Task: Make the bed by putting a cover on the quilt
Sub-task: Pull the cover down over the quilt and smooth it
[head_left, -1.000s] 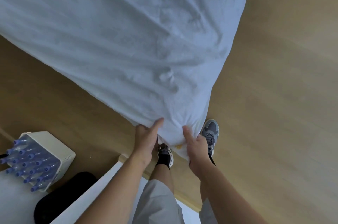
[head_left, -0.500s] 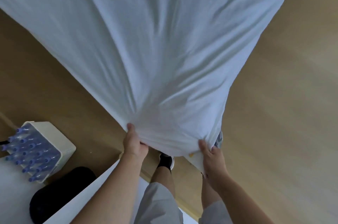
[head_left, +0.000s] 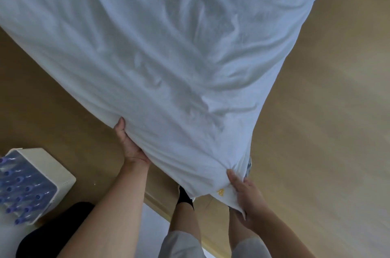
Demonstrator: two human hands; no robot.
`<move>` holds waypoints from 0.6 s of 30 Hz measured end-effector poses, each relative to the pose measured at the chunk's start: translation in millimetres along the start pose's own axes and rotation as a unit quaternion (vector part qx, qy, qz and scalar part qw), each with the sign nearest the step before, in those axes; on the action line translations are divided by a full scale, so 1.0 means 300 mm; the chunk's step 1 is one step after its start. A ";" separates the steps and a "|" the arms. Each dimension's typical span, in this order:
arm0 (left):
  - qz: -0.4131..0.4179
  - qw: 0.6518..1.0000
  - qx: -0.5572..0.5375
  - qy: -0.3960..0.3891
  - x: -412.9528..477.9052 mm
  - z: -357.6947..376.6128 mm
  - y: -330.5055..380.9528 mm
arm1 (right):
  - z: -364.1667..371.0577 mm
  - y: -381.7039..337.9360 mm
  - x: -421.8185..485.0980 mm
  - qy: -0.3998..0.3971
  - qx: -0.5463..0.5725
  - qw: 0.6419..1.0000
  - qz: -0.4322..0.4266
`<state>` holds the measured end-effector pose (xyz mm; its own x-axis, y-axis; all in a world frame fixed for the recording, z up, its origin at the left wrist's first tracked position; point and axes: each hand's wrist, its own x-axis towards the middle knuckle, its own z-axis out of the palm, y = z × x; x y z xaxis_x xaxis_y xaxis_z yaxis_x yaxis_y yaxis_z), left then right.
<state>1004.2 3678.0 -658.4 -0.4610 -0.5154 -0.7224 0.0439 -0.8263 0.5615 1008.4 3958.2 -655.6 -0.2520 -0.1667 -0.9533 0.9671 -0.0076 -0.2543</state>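
Observation:
A large white covered quilt (head_left: 168, 46) hangs stretched from the top of the view down to my hands, wrinkled and lifted off the floor. My left hand (head_left: 128, 148) grips its lower left edge, thumb on top and fingers hidden under the cloth. At the lower corner, my right hand (head_left: 244, 196) pinches the fabric beside a small yellow mark (head_left: 221, 192). The quilt inside the cover cannot be told apart from the cover.
A wooden floor (head_left: 327, 131) lies all around. A white box with a blue pack of bottles (head_left: 27, 186) stands at the lower left, next to a black object (head_left: 42, 234). My legs and a black sock (head_left: 185, 196) show below the cloth, beside a white surface (head_left: 152, 232).
My hands have spread further apart along the edge, the left going up and left. The cloth has gone from taut to billowed and wrinkled. It now hides the grey shoe.

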 end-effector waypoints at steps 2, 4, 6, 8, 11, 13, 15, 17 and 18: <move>0.017 1.000 0.019 -0.001 0.012 -0.002 0.026 | 0.006 0.000 -0.006 0.001 0.017 1.000 0.009; 0.032 0.999 0.028 0.008 0.028 0.006 0.050 | 0.006 0.002 0.003 0.012 0.020 1.000 0.011; 0.042 0.999 0.027 0.008 0.040 0.023 0.083 | 0.017 -0.002 0.009 0.017 0.008 1.000 0.011; 0.050 0.998 0.033 0.004 0.049 0.031 0.109 | 0.028 -0.010 0.018 0.015 -0.009 1.000 0.007; 0.022 0.998 0.053 -0.013 0.036 0.010 0.117 | 0.026 -0.031 0.029 0.041 -0.034 0.999 -0.012; -0.026 0.997 0.073 -0.005 0.027 -0.039 0.117 | 0.028 -0.028 0.034 0.051 -0.040 0.998 -0.014; -0.062 0.993 0.097 0.023 0.023 -0.062 0.120 | 0.041 -0.017 0.032 0.053 -0.057 0.997 -0.009; -0.074 0.989 0.117 0.056 0.019 -0.045 0.113 | 0.049 -0.011 0.036 0.072 -0.072 0.995 0.016; -0.073 0.988 0.122 0.067 0.017 -0.036 0.109 | 0.054 -0.015 0.041 0.083 -0.090 0.992 0.030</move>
<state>1012.8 3645.9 -648.0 -0.3241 -0.4338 -0.8407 -0.2366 -0.8232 0.5160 1001.5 3940.3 -663.7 -0.2117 0.0027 -0.9773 0.9621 0.1766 -0.2079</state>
